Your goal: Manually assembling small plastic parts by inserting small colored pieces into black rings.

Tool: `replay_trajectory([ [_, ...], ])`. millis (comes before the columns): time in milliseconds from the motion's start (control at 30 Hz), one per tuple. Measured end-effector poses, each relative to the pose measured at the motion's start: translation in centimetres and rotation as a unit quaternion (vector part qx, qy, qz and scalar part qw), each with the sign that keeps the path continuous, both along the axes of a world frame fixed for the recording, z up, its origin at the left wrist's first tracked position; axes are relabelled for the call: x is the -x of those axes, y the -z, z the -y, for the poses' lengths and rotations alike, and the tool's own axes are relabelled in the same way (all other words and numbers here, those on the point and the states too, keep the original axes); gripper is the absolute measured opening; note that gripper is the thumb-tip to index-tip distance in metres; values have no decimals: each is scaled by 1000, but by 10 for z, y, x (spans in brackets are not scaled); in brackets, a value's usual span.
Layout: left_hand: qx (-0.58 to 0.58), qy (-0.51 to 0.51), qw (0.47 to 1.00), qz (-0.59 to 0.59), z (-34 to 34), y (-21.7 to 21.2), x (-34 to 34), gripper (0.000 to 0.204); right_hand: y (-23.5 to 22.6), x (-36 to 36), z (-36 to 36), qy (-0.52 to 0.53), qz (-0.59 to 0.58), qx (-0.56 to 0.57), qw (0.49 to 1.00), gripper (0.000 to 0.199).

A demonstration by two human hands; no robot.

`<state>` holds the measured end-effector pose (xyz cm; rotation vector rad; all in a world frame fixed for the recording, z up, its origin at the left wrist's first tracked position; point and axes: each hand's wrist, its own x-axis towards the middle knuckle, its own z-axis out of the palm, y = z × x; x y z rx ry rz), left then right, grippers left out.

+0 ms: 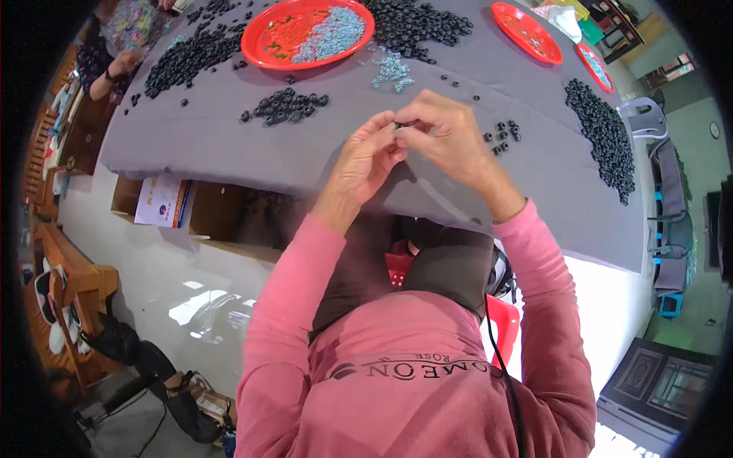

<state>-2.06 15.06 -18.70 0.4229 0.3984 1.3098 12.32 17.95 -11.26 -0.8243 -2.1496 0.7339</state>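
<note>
Above the near part of the grey-covered table, my left hand (368,156) and my right hand (449,137) meet fingertip to fingertip. Both are closed in a pinch around a small dark part (398,126). Most of it is hidden by the fingers, so its exact kind cannot be made out. To the right of my right hand lie several round black pieces (502,136), which look like small knobs with a hole. A larger group of the same black pieces (284,105) sits left of my left hand. Beyond my fingertips is a small heap of pale silvery-blue pieces (392,71).
A red tray (252,47) holds silvery-blue and small dark green pieces. Big black heaps (416,30) spread at the back, and another (601,137) at the right. Two more red trays (527,34) stand far right. Another person's hand (124,62) is at the far left.
</note>
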Motion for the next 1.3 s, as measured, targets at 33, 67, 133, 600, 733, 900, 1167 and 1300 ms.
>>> replay_trajectory([
  [33, 1, 7, 1000, -17, 1, -1, 1, 14, 2, 0, 1, 0, -15, -25, 1000, 15],
  [67, -1, 12, 1000, -17, 2, -2, 1, 14, 1, -1, 3, 4, -22, -12, 1000, 15],
  [133, 3, 45, 999, -18, 5, -5, 2, 16, 1, -5, 6, 10, -14, -8, 1000, 14],
  [600, -8, 100, 994, 38, 7, 2, -4, 13, 22, -39, -14, 16, -73, 85, 994, 15],
  [733, 0, 81, 996, 44, 7, 3, -4, 11, 5, -84, -62, 227, 64, 107, 966, 16],
  [900, 18, 75, 996, 32, 6, -1, -7, 10, 35, -118, -102, 176, 249, -157, 939, 15],
  [1167, 1, 51, 998, 44, 5, 1, -6, 12, 48, -99, -98, 173, 393, -238, 871, 13],
  [1300, 5, 48, 998, 32, 3, -3, -10, 13, 38, -101, -96, 209, 346, -146, 903, 17],
])
